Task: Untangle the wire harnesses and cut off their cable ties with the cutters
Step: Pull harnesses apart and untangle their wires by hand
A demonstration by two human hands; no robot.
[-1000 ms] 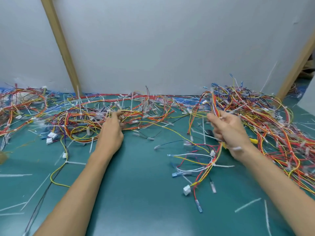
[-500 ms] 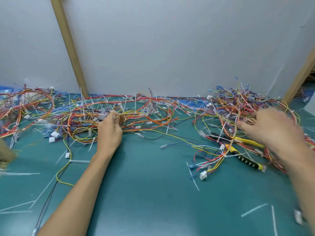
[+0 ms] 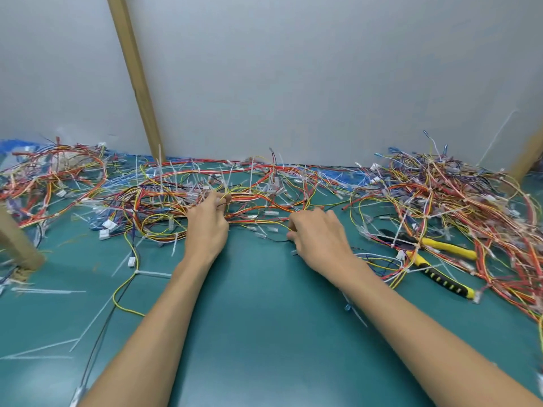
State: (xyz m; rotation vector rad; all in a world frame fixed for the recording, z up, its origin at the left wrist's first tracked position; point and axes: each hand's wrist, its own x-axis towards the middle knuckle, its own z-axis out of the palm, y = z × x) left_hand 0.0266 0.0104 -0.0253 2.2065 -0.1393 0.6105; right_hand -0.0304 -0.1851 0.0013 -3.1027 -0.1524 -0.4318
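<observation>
Working middle tangle: green mat (image 3: pixel 264 333) carries wire harnesses (image 3: pixel 164 198) heaped at 12 o'clock, second heap (image 3: pixel 458 198) at 2 o'clock. Left hand (image 3: pixel 207 230) pinches yellow-red strands; right hand (image 3: pixel 318 235) curled over thin wires, hold hidden by knuckles. Best tease one harness free, slack first, no yanking. Cutters (image 3: pixel 446 246) lie unheld at 3 o'clock, half buried under wires. Uncut cable ties (image 3: pixel 161 160) bristle; snipped ties (image 3: pixel 47 290) litter 9 o'clock.
</observation>
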